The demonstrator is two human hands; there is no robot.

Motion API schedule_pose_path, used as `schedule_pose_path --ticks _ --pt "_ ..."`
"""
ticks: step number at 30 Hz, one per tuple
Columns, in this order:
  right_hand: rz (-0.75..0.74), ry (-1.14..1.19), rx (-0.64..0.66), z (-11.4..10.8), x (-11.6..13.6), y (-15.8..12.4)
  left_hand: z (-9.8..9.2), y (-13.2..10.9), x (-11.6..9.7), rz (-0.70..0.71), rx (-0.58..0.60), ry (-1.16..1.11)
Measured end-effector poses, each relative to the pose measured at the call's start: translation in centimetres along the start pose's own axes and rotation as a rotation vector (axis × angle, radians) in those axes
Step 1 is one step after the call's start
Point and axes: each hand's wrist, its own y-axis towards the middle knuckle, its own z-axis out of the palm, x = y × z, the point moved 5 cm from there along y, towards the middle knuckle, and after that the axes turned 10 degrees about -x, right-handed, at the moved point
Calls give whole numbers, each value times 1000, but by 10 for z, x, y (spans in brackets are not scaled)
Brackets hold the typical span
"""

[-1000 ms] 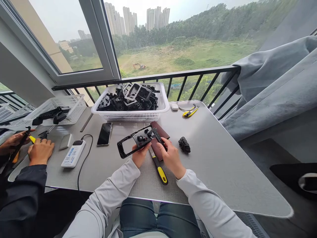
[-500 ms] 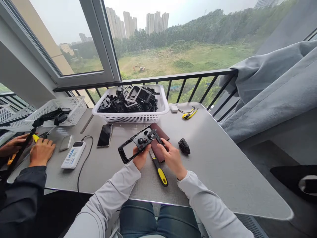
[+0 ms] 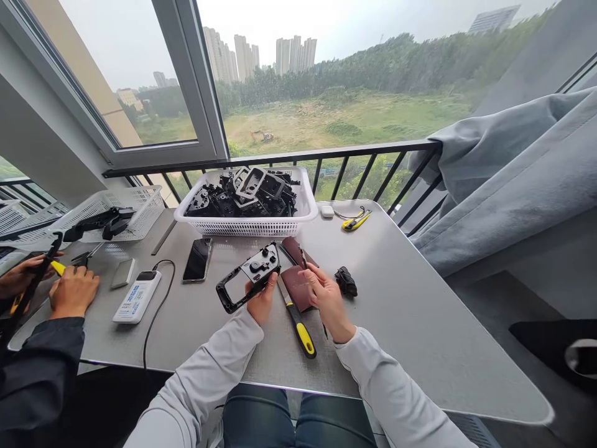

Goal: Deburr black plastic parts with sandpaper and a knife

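**Forearms converging; both hands in a grip**

The left forearm [image 3: 208, 354] and right forearm [image 3: 389, 379], clad in light grey sleeves that reach the wrists, extend forward from the lower edge and converge toward the midline. The left hand [image 3: 261, 303] is closed in a hold, its thumb raised on the near side and its fingers largely hidden from view. The right hand [image 3: 330, 303], apart from the left, forms a pinch between thumb and index finger, with its back facing upward and outward. Below, the thighs [image 3: 256, 414] lie side by side in dark blue trousers.
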Motion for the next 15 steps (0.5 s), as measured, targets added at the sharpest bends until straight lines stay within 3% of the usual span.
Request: schedule_pose_path --ticks 2,5,11,13,15 --pt "145 96 118 9 -5 -6 4 -5 -3 -9 78 -40" --pt "219 207 236 18 -5 -15 11 -14 -8 -41 198 -75" --pt "234 385 262 17 7 -14 30 -32 -24 -22 532 -88" --pt "254 415 269 14 9 -11 35 -37 -21 -152 592 -192" --pt "255 438 286 11 11 -7 38 -39 -13 -357 562 -333"
